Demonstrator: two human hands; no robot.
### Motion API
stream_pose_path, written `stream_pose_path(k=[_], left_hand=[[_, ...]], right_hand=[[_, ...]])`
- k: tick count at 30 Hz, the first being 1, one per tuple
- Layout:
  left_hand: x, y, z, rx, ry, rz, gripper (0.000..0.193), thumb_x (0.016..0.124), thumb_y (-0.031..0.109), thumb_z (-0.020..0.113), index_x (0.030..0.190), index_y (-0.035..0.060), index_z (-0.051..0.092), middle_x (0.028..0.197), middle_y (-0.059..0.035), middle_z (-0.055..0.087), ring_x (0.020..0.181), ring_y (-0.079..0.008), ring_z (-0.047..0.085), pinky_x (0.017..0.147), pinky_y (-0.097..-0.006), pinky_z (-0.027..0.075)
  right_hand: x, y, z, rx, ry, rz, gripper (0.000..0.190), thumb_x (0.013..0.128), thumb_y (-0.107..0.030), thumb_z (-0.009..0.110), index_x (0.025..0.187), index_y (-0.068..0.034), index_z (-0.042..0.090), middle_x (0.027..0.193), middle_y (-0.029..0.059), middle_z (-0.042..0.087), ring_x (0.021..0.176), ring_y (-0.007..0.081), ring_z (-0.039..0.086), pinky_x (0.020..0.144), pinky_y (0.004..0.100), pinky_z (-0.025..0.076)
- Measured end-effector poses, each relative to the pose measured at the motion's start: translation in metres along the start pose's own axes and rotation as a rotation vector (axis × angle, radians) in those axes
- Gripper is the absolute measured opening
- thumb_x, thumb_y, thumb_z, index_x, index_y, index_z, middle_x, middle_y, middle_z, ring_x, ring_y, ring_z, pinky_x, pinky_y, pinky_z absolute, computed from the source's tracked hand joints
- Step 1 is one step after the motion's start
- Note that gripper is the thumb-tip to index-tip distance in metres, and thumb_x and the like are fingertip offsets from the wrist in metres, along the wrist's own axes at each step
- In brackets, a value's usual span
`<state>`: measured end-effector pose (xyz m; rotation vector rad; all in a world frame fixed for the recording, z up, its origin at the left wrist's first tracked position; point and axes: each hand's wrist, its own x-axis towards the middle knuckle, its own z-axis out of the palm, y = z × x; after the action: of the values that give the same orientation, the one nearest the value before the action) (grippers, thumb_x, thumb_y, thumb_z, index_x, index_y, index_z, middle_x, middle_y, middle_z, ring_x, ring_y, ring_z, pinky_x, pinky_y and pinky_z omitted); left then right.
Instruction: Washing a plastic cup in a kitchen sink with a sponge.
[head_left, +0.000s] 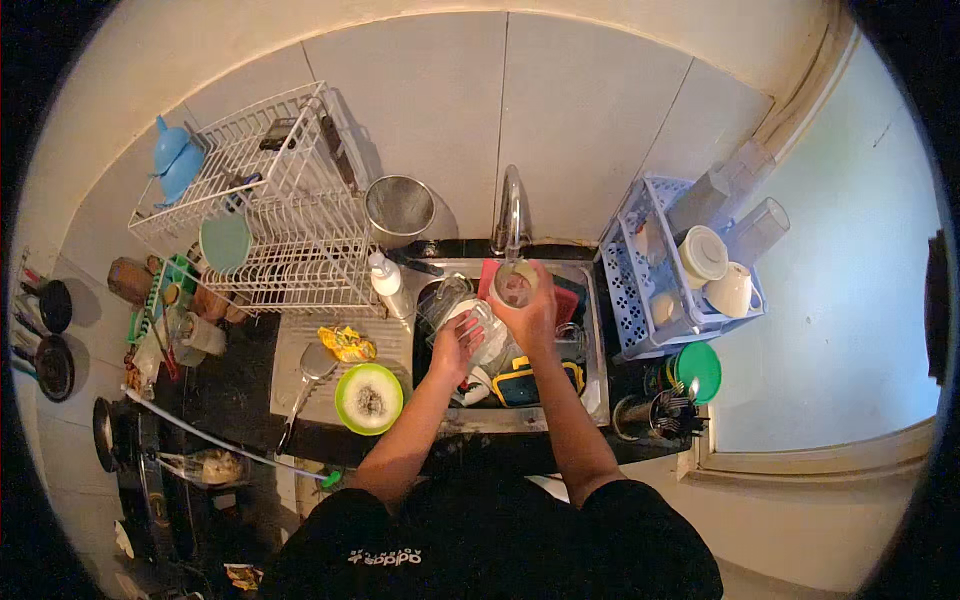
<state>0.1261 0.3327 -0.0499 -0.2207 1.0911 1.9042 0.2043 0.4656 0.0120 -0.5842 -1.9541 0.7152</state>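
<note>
My right hand (531, 315) is closed around a clear round cup (514, 285), held under the spout of the chrome faucet (511, 210). Lower and to the left, my left hand (456, 349) has its fingers spread beside clear glassware (487, 330) in the metal sink (517, 424); whether it touches the glassware is unclear. Also in the sink are a red container (565, 305), partly hidden by my right hand, and a dark container with a yellow rim (517, 386). A lime green bowl of foamy liquid (369, 399) stands on the drainboard at the left.
On the drainboard lie a yellow wrapper (347, 344) and a metal spatula (319, 361), near a white bottle (386, 279). A white wire dish rack (277, 217) stands at left, with a mesh strainer (400, 206) beside it. Right are a lilac plastic rack (626, 292) and a cutlery holder (637, 417).
</note>
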Motion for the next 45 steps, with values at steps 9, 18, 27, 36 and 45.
stream_pose_path(k=[9,18,27,36,45], left_hand=[[-0.011,0.0,0.004,0.025,-0.043,0.104,0.045,0.093,0.029,0.05,0.128,0.001,0.046,0.123,-0.0131,0.051,0.107,-0.0246,0.054,0.093,-0.0352,0.045],[-0.015,-0.019,0.006,0.089,0.007,0.116,0.044,0.094,0.03,0.047,0.129,0.003,0.047,0.119,-0.0114,0.054,0.106,-0.0236,0.055,0.091,-0.0346,0.046],[-0.009,-0.031,0.007,0.088,-0.019,0.084,0.045,0.093,0.032,0.049,0.127,0.0034,0.047,0.122,-0.0127,0.053,0.111,-0.0255,0.054,0.093,-0.0372,0.045],[-0.014,-0.032,0.018,0.286,-0.02,0.153,0.038,0.099,0.03,0.039,0.128,0.0064,0.047,0.115,-0.0087,0.058,0.098,-0.0202,0.058,0.088,-0.0356,0.046],[-0.012,-0.013,0.045,0.052,-0.087,0.202,0.062,0.087,0.044,0.062,0.134,0.013,0.036,0.127,-0.0083,0.045,0.113,-0.021,0.049,0.09,-0.0355,0.044]], right_hand=[[0.001,0.004,0.011,0.087,-0.056,0.09,0.08,0.055,-0.014,0.085,0.124,-0.002,0.046,0.11,0.0197,0.056,0.104,0.0353,0.057,0.09,0.0405,0.047],[-0.007,-0.011,-0.002,0.067,-0.111,0.176,0.083,0.055,-0.015,0.085,0.126,-0.003,0.043,0.114,0.0205,0.054,0.106,0.036,0.056,0.09,0.0426,0.046],[0.001,-0.005,-0.005,0.055,-0.028,0.031,0.082,0.056,-0.018,0.084,0.125,-0.003,0.042,0.115,0.022,0.052,0.106,0.0389,0.053,0.092,0.0435,0.045],[0.001,0.01,0.0,0.181,-0.094,0.163,0.078,0.057,-0.018,0.084,0.122,-0.002,0.044,0.116,0.022,0.052,0.106,0.0374,0.055,0.091,0.0439,0.045],[-0.023,0.01,0.017,0.983,-0.033,0.752,0.063,0.071,-0.02,0.082,0.121,-0.002,0.049,0.11,0.011,0.059,0.098,0.0202,0.059,0.083,0.0372,0.049]])
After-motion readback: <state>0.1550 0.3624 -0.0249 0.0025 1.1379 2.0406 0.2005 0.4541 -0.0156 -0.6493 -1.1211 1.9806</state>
